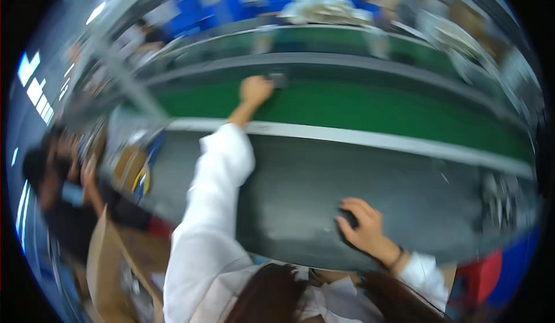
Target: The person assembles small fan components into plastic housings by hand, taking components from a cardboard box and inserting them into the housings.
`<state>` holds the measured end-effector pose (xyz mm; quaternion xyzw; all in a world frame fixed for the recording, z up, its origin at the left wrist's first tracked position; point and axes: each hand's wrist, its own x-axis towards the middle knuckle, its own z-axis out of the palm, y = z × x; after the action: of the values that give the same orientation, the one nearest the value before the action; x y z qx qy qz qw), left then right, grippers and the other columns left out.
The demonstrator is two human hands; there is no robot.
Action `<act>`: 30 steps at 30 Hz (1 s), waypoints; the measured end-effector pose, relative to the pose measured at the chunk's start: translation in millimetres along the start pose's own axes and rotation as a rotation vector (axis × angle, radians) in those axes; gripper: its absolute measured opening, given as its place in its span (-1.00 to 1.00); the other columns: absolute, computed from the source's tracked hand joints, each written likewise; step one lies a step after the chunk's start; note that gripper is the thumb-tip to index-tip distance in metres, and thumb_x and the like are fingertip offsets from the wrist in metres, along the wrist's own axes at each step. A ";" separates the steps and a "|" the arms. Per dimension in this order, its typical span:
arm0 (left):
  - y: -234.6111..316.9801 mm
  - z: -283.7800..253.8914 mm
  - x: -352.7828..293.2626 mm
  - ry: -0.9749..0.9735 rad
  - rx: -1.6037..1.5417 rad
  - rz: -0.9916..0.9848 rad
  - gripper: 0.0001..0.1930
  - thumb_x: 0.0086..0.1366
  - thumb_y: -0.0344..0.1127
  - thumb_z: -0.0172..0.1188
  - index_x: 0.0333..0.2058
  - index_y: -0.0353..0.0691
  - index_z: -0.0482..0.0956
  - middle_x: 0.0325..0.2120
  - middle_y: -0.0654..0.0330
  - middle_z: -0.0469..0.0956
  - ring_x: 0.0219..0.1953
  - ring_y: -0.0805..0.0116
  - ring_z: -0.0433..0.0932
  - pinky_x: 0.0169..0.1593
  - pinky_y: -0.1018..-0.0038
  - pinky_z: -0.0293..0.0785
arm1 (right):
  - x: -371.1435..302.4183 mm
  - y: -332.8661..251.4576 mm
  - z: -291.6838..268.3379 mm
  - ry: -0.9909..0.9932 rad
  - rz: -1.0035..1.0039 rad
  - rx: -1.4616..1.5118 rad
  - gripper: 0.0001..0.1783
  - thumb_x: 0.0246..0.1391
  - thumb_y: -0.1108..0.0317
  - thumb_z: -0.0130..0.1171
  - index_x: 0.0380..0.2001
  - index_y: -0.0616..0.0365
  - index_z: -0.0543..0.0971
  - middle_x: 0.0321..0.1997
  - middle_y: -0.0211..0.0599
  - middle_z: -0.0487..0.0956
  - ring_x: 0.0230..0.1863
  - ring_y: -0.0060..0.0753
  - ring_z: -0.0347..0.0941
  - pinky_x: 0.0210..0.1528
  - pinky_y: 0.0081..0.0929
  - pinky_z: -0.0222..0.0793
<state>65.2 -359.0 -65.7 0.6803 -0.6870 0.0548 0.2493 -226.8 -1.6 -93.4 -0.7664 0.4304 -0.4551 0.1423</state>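
Observation:
My left hand [255,90] reaches far out over the green conveyor belt [358,104], its fingers closed. At its fingertips is a small grey block-like piece [278,79], too blurred to name more exactly. My right hand [363,226] hovers at or just above the dark grey worktable [300,184], near its front edge. Its thumb and fingers are curved and apart. Between them shows a dark patch that looks like shadow, and I see nothing held there.
A pile of metallic-looking parts [502,198] lies at the table's right end. On the left are yellow-and-blue handled tools [140,181], a cardboard box [104,265] and a seated co-worker [63,201]. A white rail [347,137] separates table from belt. A red bin [483,277] stands lower right.

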 end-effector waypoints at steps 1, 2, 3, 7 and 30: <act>-2.9 0.9 6.0 0.007 0.079 0.024 -0.67 0.07 -0.09 0.04 -0.52 -0.23 0.64 -0.46 -0.08 0.59 -0.35 -0.07 0.58 -0.27 0.11 0.48 | -0.1 3.8 3.5 0.001 0.000 -0.002 -0.73 -0.18 0.40 0.30 -0.33 0.19 0.52 -0.20 -0.16 0.55 -0.25 -0.08 0.53 -0.26 -0.31 0.48; -11.7 2.9 15.3 -0.034 0.113 0.008 -0.64 0.09 -0.06 0.02 -0.44 -0.23 0.64 -0.40 -0.09 0.60 -0.29 -0.08 0.57 -0.22 0.10 0.47 | 1.6 6.3 5.6 -0.025 -0.004 -0.030 -0.70 -0.14 0.35 0.29 -0.28 0.17 0.51 -0.17 -0.18 0.53 -0.23 -0.10 0.53 -0.26 -0.31 0.49; -16.3 10.6 21.6 0.011 0.042 -0.043 -0.62 0.09 -0.04 0.03 -0.40 -0.25 0.63 -0.36 -0.10 0.59 -0.26 -0.09 0.56 -0.18 0.09 0.45 | 0.0 14.8 12.0 -0.001 -0.024 -0.039 -0.70 -0.08 0.29 0.25 -0.26 0.16 0.49 -0.17 -0.19 0.52 -0.24 -0.11 0.52 -0.25 -0.29 0.48; -115.0 48.7 62.6 0.242 -0.073 -0.014 -0.55 0.07 0.02 0.07 -0.46 -0.35 0.59 -0.37 -0.20 0.55 -0.26 -0.21 0.51 -0.14 0.04 0.40 | 14.8 20.7 18.2 0.011 -0.068 -0.021 -0.72 -0.02 0.27 0.19 -0.26 0.14 0.45 -0.17 -0.20 0.47 -0.32 -0.07 0.49 -0.31 -0.22 0.43; 194.8 -84.0 -139.2 -0.045 -0.569 0.948 -0.69 -0.01 -0.54 0.02 -0.21 -0.31 0.43 0.01 -0.03 0.36 0.08 -0.02 0.31 0.13 0.22 0.22 | -100.7 96.6 -323.7 0.916 1.087 -1.076 -0.17 -0.19 -0.13 0.29 0.04 0.26 0.39 0.05 0.06 0.44 0.11 0.12 0.28 0.15 -0.11 0.19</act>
<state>-106.7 -184.6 0.7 0.2033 -0.9108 -0.0413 0.3568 -565.1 77.2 -33.7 -0.1623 0.9045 -0.3228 -0.2267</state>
